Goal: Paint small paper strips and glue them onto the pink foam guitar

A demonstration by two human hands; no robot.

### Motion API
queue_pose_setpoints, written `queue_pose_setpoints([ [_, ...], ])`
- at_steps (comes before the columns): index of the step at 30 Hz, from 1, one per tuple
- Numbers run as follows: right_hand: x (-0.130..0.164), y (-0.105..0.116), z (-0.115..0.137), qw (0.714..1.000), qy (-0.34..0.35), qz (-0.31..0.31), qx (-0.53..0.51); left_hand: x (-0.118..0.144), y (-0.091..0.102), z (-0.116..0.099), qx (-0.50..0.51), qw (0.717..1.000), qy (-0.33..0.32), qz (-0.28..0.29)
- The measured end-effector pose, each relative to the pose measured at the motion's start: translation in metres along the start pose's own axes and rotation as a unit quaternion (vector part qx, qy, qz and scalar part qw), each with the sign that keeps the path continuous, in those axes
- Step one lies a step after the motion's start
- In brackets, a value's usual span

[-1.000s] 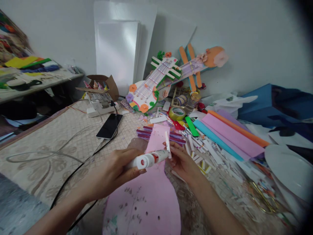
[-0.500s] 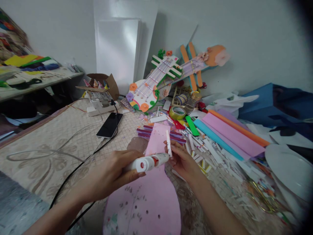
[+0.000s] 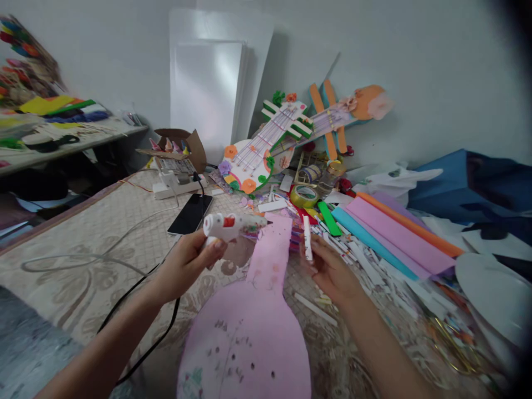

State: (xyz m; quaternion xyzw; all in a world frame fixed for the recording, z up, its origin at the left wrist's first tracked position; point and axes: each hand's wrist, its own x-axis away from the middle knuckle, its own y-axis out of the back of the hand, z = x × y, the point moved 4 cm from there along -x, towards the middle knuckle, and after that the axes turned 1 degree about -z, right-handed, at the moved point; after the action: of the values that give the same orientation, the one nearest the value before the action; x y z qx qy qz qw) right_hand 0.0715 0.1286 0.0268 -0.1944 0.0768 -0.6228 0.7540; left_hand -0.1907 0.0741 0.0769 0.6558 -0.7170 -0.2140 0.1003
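My left hand (image 3: 195, 257) is wrapped round the handle of a white hot glue gun (image 3: 233, 226), whose nozzle points right, over the neck of a pink guitar-shaped board (image 3: 249, 327). Between the fingers of my right hand (image 3: 330, 269) stands a small white strip (image 3: 307, 239) with dark marks on its face, held upright just right of the neck. The board lies flat, its round body towards me, with several small holes and pencil marks on it. Purple strips cross behind the neck and are partly hidden by the gun and the neck.
A phone (image 3: 190, 214) and a power strip (image 3: 179, 187) with cables lie at left. Two decorated guitar models (image 3: 249, 166) lean at the back. Tape (image 3: 304, 196), paper scraps, coloured sheets (image 3: 386, 233) and scissors (image 3: 451, 343) crowd the right side.
The glue gun has moved up and left, away from the white strip, and its nozzle now sits over the neck. My right hand has shifted right with the strip. The view has tilted slightly.
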Motion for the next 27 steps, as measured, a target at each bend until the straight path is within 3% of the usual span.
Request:
queue_pose_setpoints([
  [3,-0.008,0.012,0.011,0.995,0.037,0.002,0.096,-0.01,0.001,0.019,0.06,0.996,0.029,-0.056],
  [6,-0.018,0.014,0.018,0.973,0.073,0.018,0.219,-0.016,-0.005,0.035,0.075,0.993,0.043,-0.075],
  [9,-0.028,0.005,0.022,0.933,0.111,0.048,0.34,-0.017,-0.012,0.047,0.075,0.994,0.049,-0.063],
  [14,-0.035,-0.021,0.021,0.842,0.165,0.093,0.505,-0.014,-0.017,0.055,0.071,0.994,0.054,-0.06],
  [20,-0.038,-0.036,0.011,0.753,0.196,0.139,0.613,-0.014,-0.016,0.064,0.091,0.99,0.067,-0.082],
  [27,-0.042,-0.037,0.004,0.701,0.205,0.157,0.664,-0.008,-0.018,0.072,0.097,0.989,0.081,-0.071],
])
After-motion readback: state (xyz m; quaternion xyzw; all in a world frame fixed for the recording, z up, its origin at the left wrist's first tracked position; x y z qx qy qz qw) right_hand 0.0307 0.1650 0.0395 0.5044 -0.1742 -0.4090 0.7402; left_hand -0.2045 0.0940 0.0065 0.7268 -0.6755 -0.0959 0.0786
